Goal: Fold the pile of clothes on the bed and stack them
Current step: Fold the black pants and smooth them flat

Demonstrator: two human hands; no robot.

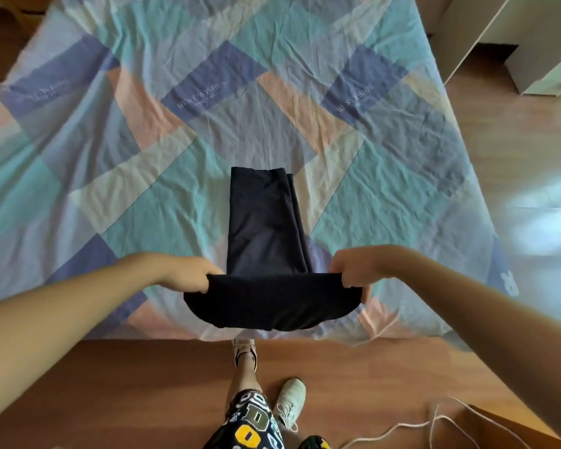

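You have open bedsheet (110, 176) to pass over on both sides of the dark garment (263, 222); only that garment lies in your way, mid-bed.

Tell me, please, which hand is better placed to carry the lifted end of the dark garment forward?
Neither clearly: left hand and right hand each pinch a corner of the dark garment, level with each other.

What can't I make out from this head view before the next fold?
- Fingertips of left hand and right hand: tucked behind the dark garment.
- Bedsheet lettering: too blurred.
- Pile and stack: none in view; frame edges crop the bed.
- Garment type: unclear, already partly folded.
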